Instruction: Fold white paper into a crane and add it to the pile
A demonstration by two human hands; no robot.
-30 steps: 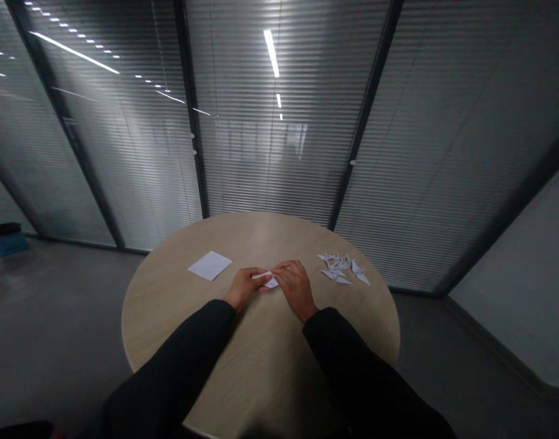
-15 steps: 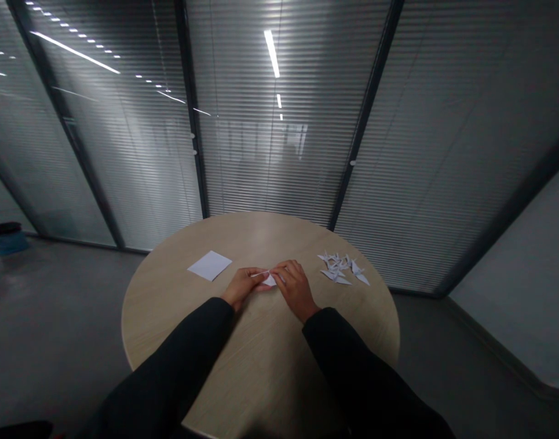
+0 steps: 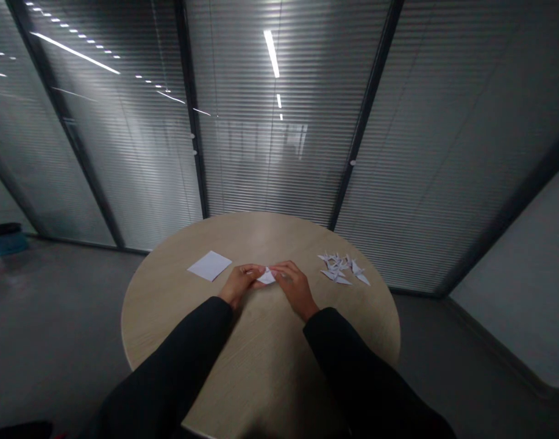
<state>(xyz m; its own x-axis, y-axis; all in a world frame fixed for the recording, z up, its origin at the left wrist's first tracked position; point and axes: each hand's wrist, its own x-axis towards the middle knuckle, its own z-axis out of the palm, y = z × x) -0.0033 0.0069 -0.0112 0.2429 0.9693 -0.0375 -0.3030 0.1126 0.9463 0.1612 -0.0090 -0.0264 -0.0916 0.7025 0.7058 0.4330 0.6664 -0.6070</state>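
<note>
Between my left hand (image 3: 239, 283) and my right hand (image 3: 295, 289) lies a small piece of folded white paper (image 3: 267, 276), pressed on the round wooden table (image 3: 261, 238). Both hands grip its opposite sides, and their fingers hide part of it. To the left of my left hand lies a flat square white paper sheet (image 3: 210, 266). Beyond my right hand is a loose heap of white origami cranes (image 3: 338, 268), not touched by either hand.
Black sleeves cover both forearms, which rest across the near side of the table. Behind the table stand glass partitions with slatted blinds (image 3: 265, 158). A grey floor surrounds it, and a dark and blue object (image 3: 5, 240) sits on the floor at far left.
My hands have moved slightly closer together. The folded paper now looks flatter and more compact between them. The square sheet and the heap of cranes have not moved.
</note>
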